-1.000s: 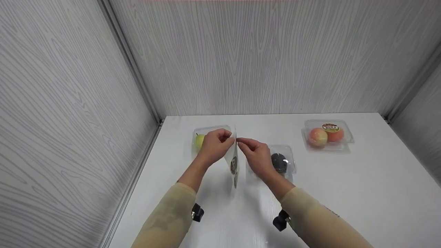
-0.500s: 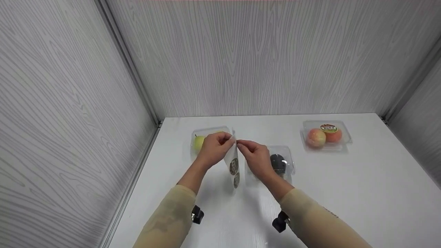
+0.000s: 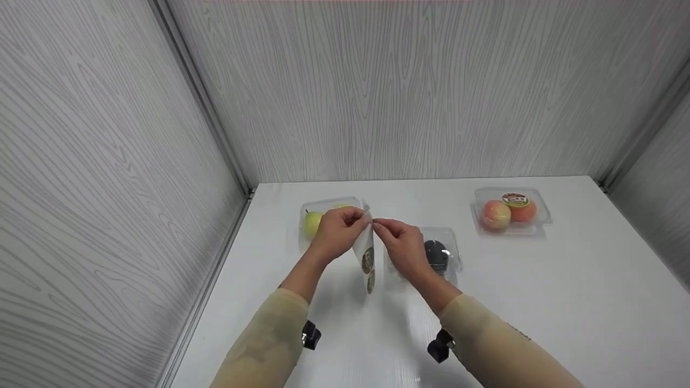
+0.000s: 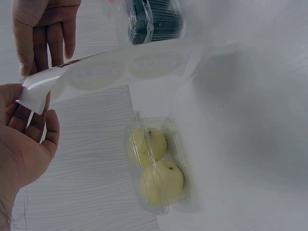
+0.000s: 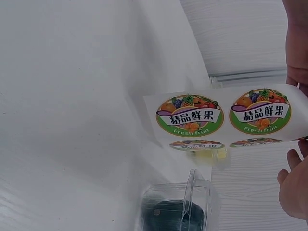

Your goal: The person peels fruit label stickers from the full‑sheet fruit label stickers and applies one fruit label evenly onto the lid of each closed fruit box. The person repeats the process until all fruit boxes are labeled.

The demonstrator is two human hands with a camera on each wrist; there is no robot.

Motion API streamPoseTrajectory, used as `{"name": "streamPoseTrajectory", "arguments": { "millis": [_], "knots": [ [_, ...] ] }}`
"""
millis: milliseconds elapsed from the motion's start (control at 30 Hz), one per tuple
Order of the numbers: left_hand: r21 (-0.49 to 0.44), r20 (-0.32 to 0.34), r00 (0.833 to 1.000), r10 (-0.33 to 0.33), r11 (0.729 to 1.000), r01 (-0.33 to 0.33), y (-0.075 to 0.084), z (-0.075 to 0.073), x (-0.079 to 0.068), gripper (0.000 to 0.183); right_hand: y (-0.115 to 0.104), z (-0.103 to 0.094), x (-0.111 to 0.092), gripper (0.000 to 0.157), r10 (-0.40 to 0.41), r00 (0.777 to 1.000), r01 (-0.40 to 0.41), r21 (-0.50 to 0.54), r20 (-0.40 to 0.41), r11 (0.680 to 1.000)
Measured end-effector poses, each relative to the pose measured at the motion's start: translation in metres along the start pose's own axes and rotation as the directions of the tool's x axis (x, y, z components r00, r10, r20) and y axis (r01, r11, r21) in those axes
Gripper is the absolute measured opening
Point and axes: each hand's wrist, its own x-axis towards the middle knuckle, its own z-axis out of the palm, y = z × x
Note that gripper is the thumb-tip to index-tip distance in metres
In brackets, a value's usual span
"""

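Note:
A white sheet of oval fruit stickers (image 3: 362,249) hangs on edge between the hands, above the table. Its printed face, with colourful "Fresh fruit" labels (image 5: 190,115), shows in the right wrist view; from the left wrist its pale back (image 4: 108,70) is seen, curled at the near end. The left hand (image 3: 337,234) pinches the sheet's upper part between thumb and fingers. Opposite it, the right hand (image 3: 405,247) brings thumb and forefinger together at the sheet's upper edge. The right fingertips are partly hidden behind the sheet in the left wrist view.
Behind the left hand stands a clear clamshell (image 4: 166,130) with two yellow-green pears (image 4: 162,183). Another clamshell (image 3: 457,242) near the right forearm holds something dark and rounded (image 3: 436,256). Farther right, a labelled clamshell (image 3: 539,195) contains two red-yellow fruits (image 3: 496,214). Panels enclose the table.
The sheet has turned slightly, showing more of its printed labels to the head view than a second ago. Both hands stay nearly in place, fingers together at its top.

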Motion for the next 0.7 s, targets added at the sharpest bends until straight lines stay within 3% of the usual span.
{"name": "streamPoseTrajectory", "arguments": {
  "millis": [700],
  "knots": [
    [0.039,0.012,1.000,0.020,0.999,-0.021,-0.0009,0.0014,0.0006,0.017,0.0015,-0.0007,0.0020,0.020,0.001,1.000,-0.002,-0.024,-0.032,1.000]
  ]
}}
